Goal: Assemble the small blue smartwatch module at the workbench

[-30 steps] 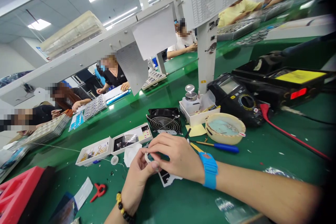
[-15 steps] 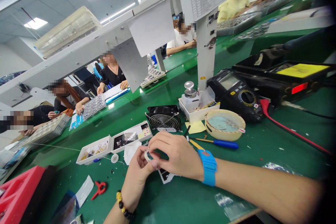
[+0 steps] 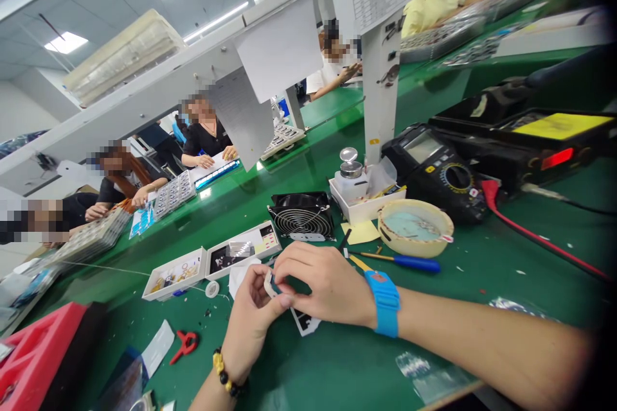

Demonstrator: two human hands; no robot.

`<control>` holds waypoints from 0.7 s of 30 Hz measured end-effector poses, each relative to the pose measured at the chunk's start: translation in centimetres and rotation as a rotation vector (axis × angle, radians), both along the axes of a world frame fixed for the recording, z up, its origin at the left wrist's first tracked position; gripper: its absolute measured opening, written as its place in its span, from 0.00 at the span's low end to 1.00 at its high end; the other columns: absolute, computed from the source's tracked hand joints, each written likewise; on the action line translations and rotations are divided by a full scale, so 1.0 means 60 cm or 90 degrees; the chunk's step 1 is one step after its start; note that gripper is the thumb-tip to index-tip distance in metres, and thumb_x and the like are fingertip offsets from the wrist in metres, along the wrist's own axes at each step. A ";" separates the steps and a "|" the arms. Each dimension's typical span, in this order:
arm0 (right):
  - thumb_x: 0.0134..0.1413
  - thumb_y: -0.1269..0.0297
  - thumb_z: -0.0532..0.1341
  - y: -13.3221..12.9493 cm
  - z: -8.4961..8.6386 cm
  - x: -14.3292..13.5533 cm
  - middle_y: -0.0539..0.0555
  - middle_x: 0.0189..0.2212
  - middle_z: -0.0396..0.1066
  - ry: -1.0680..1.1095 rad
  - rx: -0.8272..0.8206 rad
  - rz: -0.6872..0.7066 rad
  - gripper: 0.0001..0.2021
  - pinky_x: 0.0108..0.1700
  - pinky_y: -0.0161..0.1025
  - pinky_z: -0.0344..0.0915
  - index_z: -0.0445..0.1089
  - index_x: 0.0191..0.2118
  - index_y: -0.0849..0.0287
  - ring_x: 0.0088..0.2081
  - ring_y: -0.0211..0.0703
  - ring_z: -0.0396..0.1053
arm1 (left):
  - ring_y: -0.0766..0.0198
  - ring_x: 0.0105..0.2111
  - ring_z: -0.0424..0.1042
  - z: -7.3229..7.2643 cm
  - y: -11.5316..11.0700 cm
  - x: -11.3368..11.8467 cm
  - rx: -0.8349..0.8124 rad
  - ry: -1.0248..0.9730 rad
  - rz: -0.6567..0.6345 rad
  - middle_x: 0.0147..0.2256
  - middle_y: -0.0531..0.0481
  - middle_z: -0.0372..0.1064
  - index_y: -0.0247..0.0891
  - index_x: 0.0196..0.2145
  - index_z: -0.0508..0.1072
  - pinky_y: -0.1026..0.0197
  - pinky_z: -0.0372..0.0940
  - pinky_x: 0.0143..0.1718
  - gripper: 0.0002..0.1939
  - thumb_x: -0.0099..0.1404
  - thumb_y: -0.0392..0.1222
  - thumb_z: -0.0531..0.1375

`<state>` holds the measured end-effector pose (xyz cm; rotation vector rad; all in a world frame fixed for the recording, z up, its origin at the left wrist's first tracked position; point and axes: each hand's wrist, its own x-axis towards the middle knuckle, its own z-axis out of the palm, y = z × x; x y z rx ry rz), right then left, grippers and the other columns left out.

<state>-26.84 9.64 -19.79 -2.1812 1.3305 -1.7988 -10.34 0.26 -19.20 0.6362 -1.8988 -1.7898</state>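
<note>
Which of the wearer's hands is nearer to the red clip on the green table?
The left. The left hand is to the right of the red clip, apart from it; the right hand is farther right, beyond the left one.

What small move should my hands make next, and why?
Perhaps tilt the small, pale, curved piece in your bare left hand slightly toward you: fingers of that hand and your bare right hand gather around it, and only part of it shows.
</note>
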 end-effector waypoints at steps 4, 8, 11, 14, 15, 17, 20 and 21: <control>0.59 0.79 0.59 0.003 0.010 0.002 0.51 0.40 0.69 -0.023 -0.010 0.008 0.08 0.43 0.44 0.63 0.67 0.39 0.60 0.43 0.50 0.67 | 0.64 0.40 0.65 0.012 -0.004 0.001 -0.056 -0.002 0.031 0.40 0.48 0.65 0.36 0.43 0.68 0.65 0.62 0.40 0.27 0.57 0.54 0.73; 0.52 0.92 0.67 0.004 0.024 0.002 0.48 0.40 0.69 -0.119 0.043 0.013 0.18 0.47 0.41 0.63 0.72 0.39 0.61 0.43 0.47 0.68 | 0.64 0.41 0.65 0.017 -0.007 0.002 -0.084 0.010 0.042 0.42 0.49 0.65 0.38 0.44 0.69 0.66 0.62 0.40 0.26 0.57 0.54 0.73; 0.56 0.93 0.70 0.003 0.027 -0.004 0.48 0.45 0.69 -0.217 0.153 0.085 0.18 0.53 0.38 0.62 0.78 0.38 0.60 0.48 0.45 0.67 | 0.64 0.43 0.66 0.017 -0.005 0.004 -0.115 0.003 0.052 0.44 0.49 0.66 0.39 0.44 0.69 0.67 0.63 0.40 0.25 0.57 0.52 0.74; 0.64 0.87 0.68 0.000 0.021 -0.011 0.50 0.51 0.66 -0.301 0.256 0.199 0.16 0.60 0.39 0.57 0.80 0.41 0.56 0.54 0.47 0.64 | 0.63 0.46 0.67 0.015 -0.001 0.009 -0.152 0.009 0.062 0.44 0.49 0.67 0.40 0.45 0.69 0.65 0.64 0.45 0.25 0.57 0.51 0.74; 0.66 0.84 0.68 -0.001 0.017 -0.013 0.51 0.53 0.65 -0.320 0.272 0.234 0.14 0.62 0.41 0.56 0.81 0.42 0.55 0.56 0.49 0.63 | 0.63 0.46 0.67 0.015 0.000 0.010 -0.160 0.014 0.066 0.45 0.49 0.67 0.39 0.46 0.69 0.64 0.64 0.46 0.25 0.57 0.51 0.74; 0.67 0.75 0.68 -0.003 0.011 -0.014 0.53 0.54 0.65 -0.346 0.283 0.283 0.08 0.64 0.47 0.54 0.81 0.43 0.54 0.58 0.54 0.60 | 0.62 0.46 0.68 0.014 0.001 0.012 -0.176 0.022 0.077 0.45 0.48 0.67 0.39 0.45 0.69 0.63 0.64 0.47 0.25 0.57 0.50 0.74; 0.62 0.61 0.68 -0.004 0.006 -0.012 0.55 0.54 0.66 -0.356 0.286 0.294 0.05 0.64 0.53 0.51 0.80 0.41 0.54 0.60 0.58 0.58 | 0.60 0.46 0.68 0.012 0.003 0.012 -0.193 0.024 0.076 0.44 0.46 0.68 0.39 0.45 0.70 0.61 0.65 0.47 0.24 0.57 0.49 0.74; 0.61 0.59 0.68 -0.005 0.006 -0.011 0.56 0.54 0.67 -0.355 0.287 0.289 0.06 0.64 0.54 0.51 0.80 0.40 0.54 0.60 0.59 0.58 | 0.60 0.46 0.68 0.011 0.003 0.011 -0.195 0.025 0.071 0.45 0.47 0.68 0.39 0.45 0.69 0.61 0.64 0.48 0.24 0.58 0.48 0.74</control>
